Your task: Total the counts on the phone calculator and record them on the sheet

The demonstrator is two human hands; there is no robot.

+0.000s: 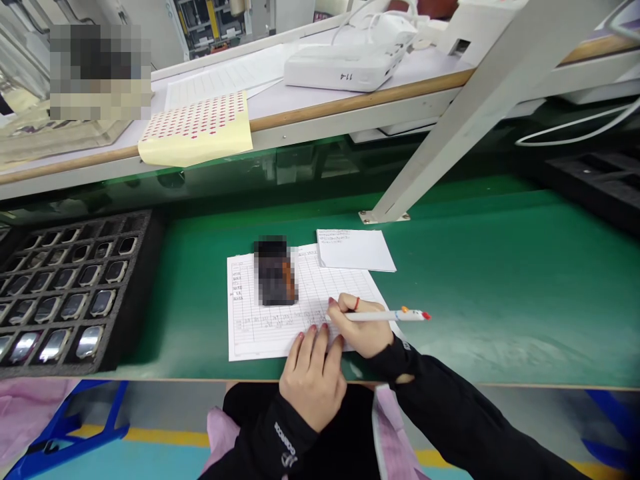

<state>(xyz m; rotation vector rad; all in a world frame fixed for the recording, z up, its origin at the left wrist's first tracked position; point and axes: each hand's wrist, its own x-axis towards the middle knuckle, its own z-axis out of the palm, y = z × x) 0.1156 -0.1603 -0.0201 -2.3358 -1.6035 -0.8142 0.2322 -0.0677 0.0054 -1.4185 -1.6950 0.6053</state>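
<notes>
A white pen (385,315) with a red end is gripped in my right hand (363,330), its tip down at the lower right part of a printed form (270,337). The form is a ruled table with handwriting in its left column and lower rows. My left hand (314,373) lies flat on the form's lower edge, fingers stretched out, just left of the pen hand. On the form's upper part sits a dark, blurred-out object (274,273) with an orange strip. A small stack of white paper (357,251) with writing overlaps the form's top right corner.
On the left stands a black foam tray (113,320) holding several watch-like parts in compartments. Another black tray (600,177) is at the far right. A slanted metal post (440,137) meets the green tabletop (475,287). The shelf above carries a white box (330,70) and a yellow sticker sheet (200,133).
</notes>
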